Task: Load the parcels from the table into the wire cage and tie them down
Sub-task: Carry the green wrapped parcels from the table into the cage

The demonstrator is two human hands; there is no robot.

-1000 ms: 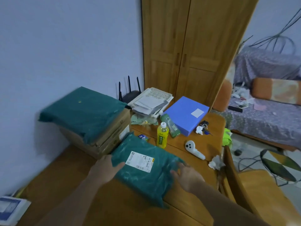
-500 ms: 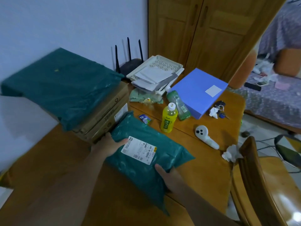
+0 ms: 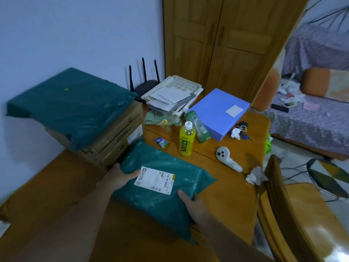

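A dark green soft parcel (image 3: 162, 203) with a white shipping label lies on the wooden table (image 3: 222, 188), near its front. My left hand (image 3: 118, 177) grips the parcel's left edge, thumb on top beside the label. My right hand (image 3: 191, 204) holds its near right edge, thumb on top and fingers underneath. A second green parcel (image 3: 69, 104) lies on top of stacked cardboard boxes (image 3: 117, 138) at the left against the wall. No wire cage is in view.
Behind the parcel stand a yellow bottle (image 3: 186, 139), a lying green bottle (image 3: 197, 123), a blue box (image 3: 220, 112), a paper tray (image 3: 172, 93), a router (image 3: 144, 86), keys (image 3: 240, 131) and a white controller (image 3: 227, 158). A wooden chair (image 3: 294, 214) stands right of the table.
Both hands have closed on the labelled parcel: the left thumb came over its left edge, and the right hand slid down to the near right edge, fingers going underneath.
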